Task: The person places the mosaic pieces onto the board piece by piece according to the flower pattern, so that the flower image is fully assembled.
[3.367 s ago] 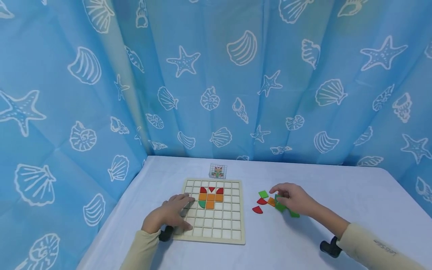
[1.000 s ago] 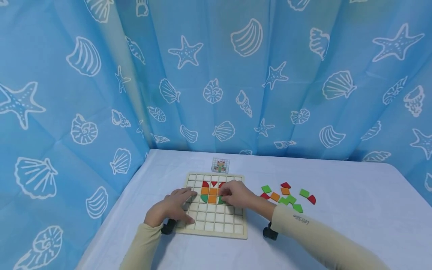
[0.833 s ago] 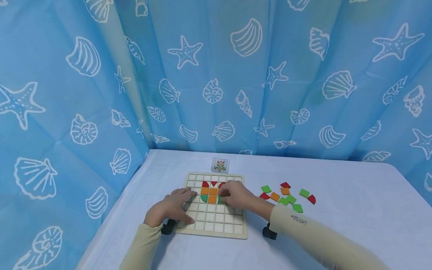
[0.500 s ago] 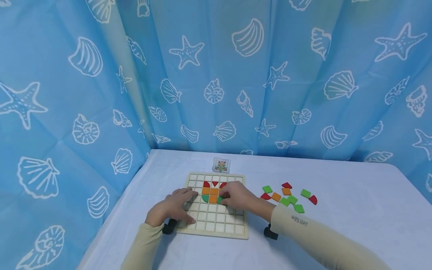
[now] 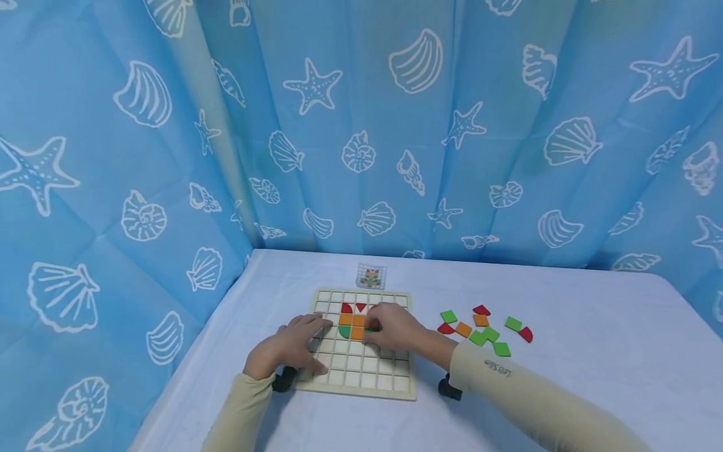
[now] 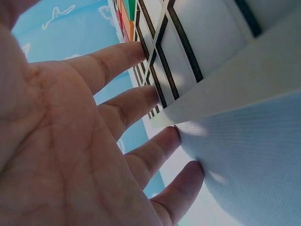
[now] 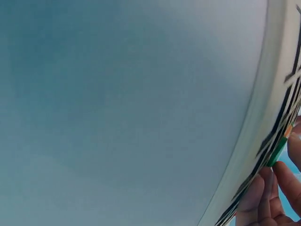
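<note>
A square wooden grid board point(image 5: 356, 394) lies on the table with red, orange and green tiles set in its upper cells. My left hand point(image 5: 290, 345) rests on the board's left side, fingers spread; in the left wrist view two fingertips point(image 6: 149, 96) touch the grid and two reach past the edge to the cloth. Over the right part of the pattern, my right hand point(image 5: 395, 326) pinches a green tile point(image 7: 278, 150) down at the board. Most of that tile is hidden in the head view; the left one, a green quarter-circle point(image 5: 344, 331), shows beside an orange square point(image 5: 358, 333).
A small pattern card point(image 5: 371, 276) in a clear holder stands behind the board. Right of the board lie several loose tiles: green squares point(image 5: 489, 334), orange squares point(image 5: 464, 329) and red quarter-circles point(image 5: 526, 334). A blue shell-print curtain point(image 5: 339, 125) surrounds the white-covered table point(image 5: 565, 351).
My right hand has gone from the loose tiles leftward to the board, bringing a green tile. The loose tiles now lie more spread out. Lately only its fingers shifted slightly; my left hand stayed put.
</note>
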`<state>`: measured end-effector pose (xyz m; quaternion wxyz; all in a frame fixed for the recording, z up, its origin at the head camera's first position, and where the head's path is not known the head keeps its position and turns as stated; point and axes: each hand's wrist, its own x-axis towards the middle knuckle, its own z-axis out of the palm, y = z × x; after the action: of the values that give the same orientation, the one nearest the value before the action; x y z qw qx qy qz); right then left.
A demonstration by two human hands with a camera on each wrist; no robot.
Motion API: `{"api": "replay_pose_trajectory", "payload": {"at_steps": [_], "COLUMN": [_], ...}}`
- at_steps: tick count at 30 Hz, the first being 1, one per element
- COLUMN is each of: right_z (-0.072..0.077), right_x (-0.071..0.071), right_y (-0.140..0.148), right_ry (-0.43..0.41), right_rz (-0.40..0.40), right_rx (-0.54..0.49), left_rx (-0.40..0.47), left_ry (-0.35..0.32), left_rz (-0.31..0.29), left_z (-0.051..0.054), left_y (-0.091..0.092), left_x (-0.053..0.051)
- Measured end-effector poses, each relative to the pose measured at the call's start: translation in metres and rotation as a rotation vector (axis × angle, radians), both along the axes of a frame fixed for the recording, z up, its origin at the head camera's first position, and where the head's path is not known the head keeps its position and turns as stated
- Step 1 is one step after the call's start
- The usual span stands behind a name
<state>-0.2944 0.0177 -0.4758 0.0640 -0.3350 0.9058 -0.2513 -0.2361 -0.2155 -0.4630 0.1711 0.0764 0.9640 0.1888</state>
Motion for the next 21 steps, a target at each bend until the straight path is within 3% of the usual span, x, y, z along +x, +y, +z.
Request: {"api": "replay_pose_trajectory", "payload": {"at_steps": [9, 14, 21], "right_z": [0.004, 0.005, 0.001], "right_x": [-0.004, -0.01, -0.006], "right_y": [0.0, 0.006, 0.008], "right_ry": [-0.091, -0.121, -0.134], "right_rz": [-0.045, -0.013, 0.014], "right_rx": [0.001, -0.047, -0.054], "left_rx": [-0.012, -0.007, 0.017], "left_ry": [0.006, 0.025, 0.006], "left_rz": [0.004, 0.008, -0.001], "left_z": [0.0, 0.003, 0.0], "left_y": [0.0, -0.001, -0.003], "left_x": [-0.005, -0.008, -0.004]}}
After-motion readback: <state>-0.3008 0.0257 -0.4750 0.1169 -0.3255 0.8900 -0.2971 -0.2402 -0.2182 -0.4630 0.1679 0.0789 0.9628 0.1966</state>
